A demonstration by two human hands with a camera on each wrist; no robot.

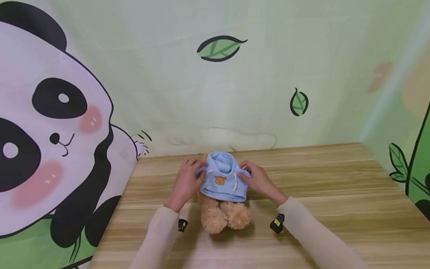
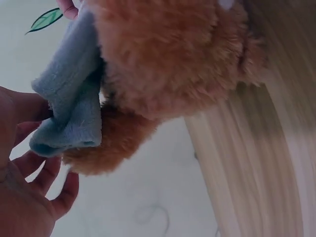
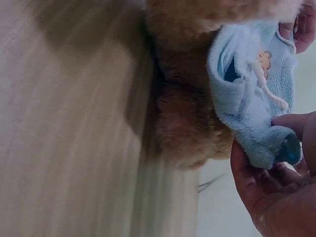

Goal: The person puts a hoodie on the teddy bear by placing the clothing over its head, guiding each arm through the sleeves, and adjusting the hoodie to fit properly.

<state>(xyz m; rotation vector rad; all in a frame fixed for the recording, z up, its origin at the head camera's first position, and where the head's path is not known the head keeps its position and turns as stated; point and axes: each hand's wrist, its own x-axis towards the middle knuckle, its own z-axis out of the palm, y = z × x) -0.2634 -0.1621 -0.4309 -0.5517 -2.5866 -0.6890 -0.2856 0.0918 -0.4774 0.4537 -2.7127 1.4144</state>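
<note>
Hoodie: small, pale blue hoodie (image 1: pixel 218 190), draped over the front of the plush toy (image 1: pixel 214 219), neck opening away from the person, bear emblem (image 1: pixel 220 181) facing up.
Plush toy: on the wooden table (image 1: pixel 322 228), between the two hands; both legs protrude below the hem, and its head is largely hidden.
Left hand: left hand (image 1: pixel 187 181) pinches the sleeve on its side, the other fingers loosely bent.
Right hand: right hand (image 1: pixel 260 182) pinches the opposite sleeve between thumb and fingers; the cuff (image 3: pixel 291 149) gapes, with no paw showing in it.
Step in hand: judged to be settling or spreading the garment by its sleeves (whether the toy truly wears it cannot be told from here).
Next move: would call for keeping both sleeves spread and checking where the toy's arms lie before any pull on the fabric.
</note>
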